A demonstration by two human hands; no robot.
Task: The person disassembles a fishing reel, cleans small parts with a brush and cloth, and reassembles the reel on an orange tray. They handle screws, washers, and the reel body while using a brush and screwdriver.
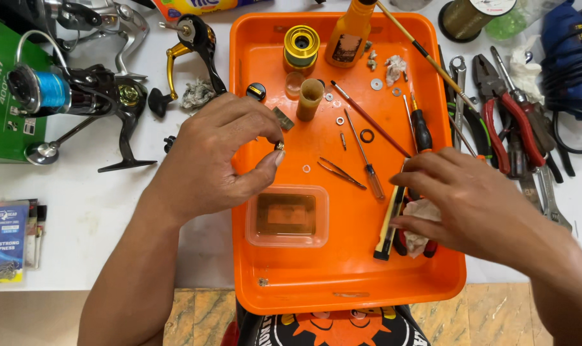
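Note:
My left hand [217,157] hovers over the left edge of an orange tray [349,288] and pinches a small round metal part [279,146] between thumb and fingertips. My right hand [473,205] rests over the tray's right side, fingers touching a crumpled white tissue [419,211] beside a black and yellow tool [388,224] and red-handled pliers [430,248]. In the tray lie tweezers [341,173], thin screwdrivers [366,160], washers [366,135], a gold spool [301,46], a cardboard tube [309,97] and an amber bottle [349,35].
A clear square lid [287,216] sits in the tray's lower left. A fishing reel with blue line [66,93] and a black and gold reel handle [188,51] lie at left by a green box [2,109]. Pliers and wrenches [515,122] lie at right. Hook packets [6,240] are at lower left.

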